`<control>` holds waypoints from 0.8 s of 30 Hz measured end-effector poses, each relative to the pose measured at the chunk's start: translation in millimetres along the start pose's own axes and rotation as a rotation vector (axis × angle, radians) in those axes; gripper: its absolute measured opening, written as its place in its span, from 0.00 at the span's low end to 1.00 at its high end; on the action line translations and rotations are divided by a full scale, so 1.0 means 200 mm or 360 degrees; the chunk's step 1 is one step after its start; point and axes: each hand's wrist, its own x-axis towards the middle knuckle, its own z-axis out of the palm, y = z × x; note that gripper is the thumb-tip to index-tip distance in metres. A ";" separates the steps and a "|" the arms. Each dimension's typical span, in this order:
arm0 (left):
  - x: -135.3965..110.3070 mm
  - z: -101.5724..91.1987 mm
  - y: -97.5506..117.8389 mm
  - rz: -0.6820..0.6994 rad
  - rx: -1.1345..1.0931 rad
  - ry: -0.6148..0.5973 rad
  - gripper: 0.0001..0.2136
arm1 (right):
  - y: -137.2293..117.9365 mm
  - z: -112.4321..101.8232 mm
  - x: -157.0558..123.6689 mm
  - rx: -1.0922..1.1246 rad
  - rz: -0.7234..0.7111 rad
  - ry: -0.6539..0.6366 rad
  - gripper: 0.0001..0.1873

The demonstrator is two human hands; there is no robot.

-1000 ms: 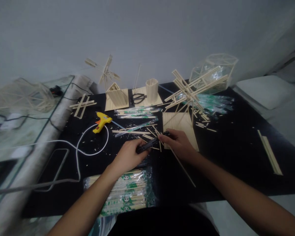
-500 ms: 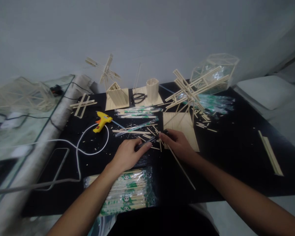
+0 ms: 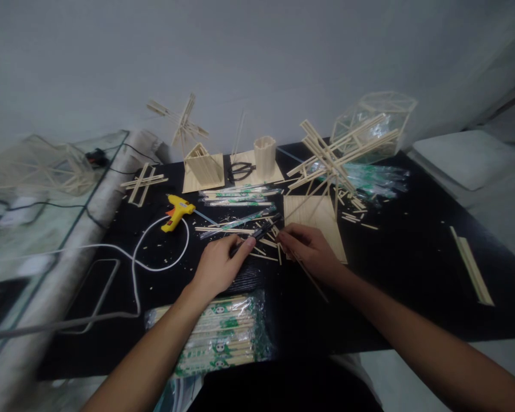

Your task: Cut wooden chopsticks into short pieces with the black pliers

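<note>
My left hand (image 3: 218,260) is closed around dark pliers (image 3: 264,230), whose head points away to the upper right. A thin wooden stick (image 3: 314,281) is pinched in my right hand (image 3: 309,249), its long end slanting down toward the table's front. The fingers of that hand are just right of the pliers and apart from them. Cut sticks (image 3: 261,247) lie scattered beneath both hands. Behind my right hand, a stick windmill frame (image 3: 330,163) stands over a wooden board (image 3: 311,210).
A yellow glue gun (image 3: 178,212) with a white cord lies left. Wrapped chopsticks (image 3: 223,332) are in front. Behind stand a stick house (image 3: 203,166) and a round stick tower (image 3: 265,157), with other black pliers (image 3: 241,170) between. Loose sticks (image 3: 472,266) lie far right.
The pliers have swung to point more away from me, and my right hand has come off their far end. The stick in my right hand has shifted up and left.
</note>
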 end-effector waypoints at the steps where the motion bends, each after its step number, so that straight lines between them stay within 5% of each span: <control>1: 0.00 0.00 0.00 0.0002 -0.0006 0.0005 0.24 | 0.00 0.00 0.00 0.0030 0.0005 -0.0007 0.20; 24: 0.00 0.01 -0.01 0.0139 -0.0124 0.0070 0.20 | 0.08 -0.01 0.02 0.0683 0.0239 -0.0323 0.18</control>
